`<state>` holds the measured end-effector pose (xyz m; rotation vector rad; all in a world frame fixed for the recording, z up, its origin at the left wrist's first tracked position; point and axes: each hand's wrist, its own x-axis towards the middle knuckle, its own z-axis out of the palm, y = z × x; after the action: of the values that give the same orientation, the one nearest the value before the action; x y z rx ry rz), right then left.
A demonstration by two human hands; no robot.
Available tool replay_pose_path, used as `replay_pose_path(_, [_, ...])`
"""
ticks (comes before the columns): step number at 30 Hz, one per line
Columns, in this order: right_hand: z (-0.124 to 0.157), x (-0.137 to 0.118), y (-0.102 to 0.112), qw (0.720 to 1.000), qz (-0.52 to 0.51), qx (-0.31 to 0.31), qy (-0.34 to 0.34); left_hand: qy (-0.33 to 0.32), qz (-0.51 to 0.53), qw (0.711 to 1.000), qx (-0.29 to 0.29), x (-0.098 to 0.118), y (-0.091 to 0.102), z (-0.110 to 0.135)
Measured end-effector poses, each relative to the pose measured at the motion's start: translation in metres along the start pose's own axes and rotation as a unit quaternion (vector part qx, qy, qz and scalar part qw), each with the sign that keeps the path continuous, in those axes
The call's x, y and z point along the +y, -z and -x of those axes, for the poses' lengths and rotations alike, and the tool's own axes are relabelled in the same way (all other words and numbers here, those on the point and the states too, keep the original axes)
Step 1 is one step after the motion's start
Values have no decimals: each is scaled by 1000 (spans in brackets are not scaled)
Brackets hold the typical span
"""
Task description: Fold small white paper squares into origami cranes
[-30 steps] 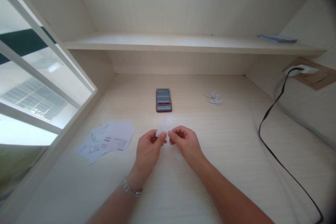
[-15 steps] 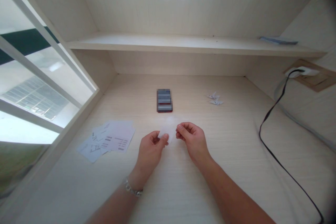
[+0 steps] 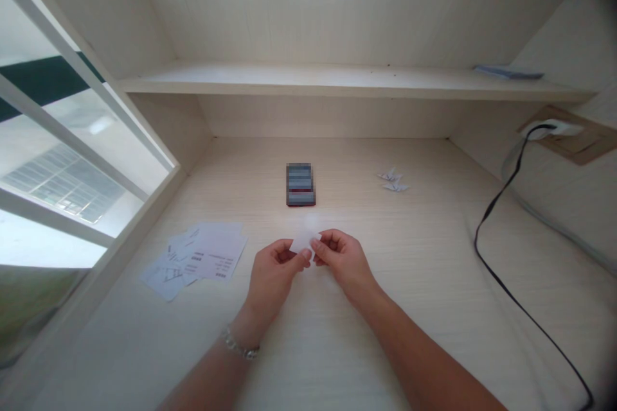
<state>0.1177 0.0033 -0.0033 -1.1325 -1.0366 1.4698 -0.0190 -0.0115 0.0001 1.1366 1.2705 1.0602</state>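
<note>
A small piece of white paper is held above the desk between both hands. My left hand pinches its left side, thumb on top. On the right edge, the thumb and fingers of my right hand are closed on the same paper. The fingertips hide part of the piece, so its exact folds cannot be made out. Just beyond the hands lies a phone with a blurred screen. Farther right rest small folded paper shapes, pointed like cranes.
Several printed paper sheets overlap on the left of the desk. A black cable runs from a wall socket down the right side. Over the back is a shelf with a flat bluish item. Slanted bars stand at left.
My right hand has moved left and now grips the paper's right edge; before, it was pinched just apart from it. My left hand keeps its hold. The view has shifted slightly.
</note>
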Motion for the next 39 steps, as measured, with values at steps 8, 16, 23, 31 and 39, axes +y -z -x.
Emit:
replay_pose_path(8, [0, 4, 3, 996, 78, -44, -12, -3, 37, 999, 22, 3, 6, -2])
replay_pose_path(16, [2, -2, 2, 993, 108, 3, 51, -9, 22, 1000, 19, 3, 5, -2])
replay_pose_path(23, [2, -2, 0, 996, 76, 19, 45, -9, 31, 999, 25, 7, 5, -1])
replay_pose_path(31, [1, 4, -4, 998, 49, -36, -18, -26, 44, 993, 105, 1, 7, -3])
replay_pose_path(39, [3, -2, 3, 988, 144, 3, 51, 1, 65, 997, 28, 3, 5, -3])
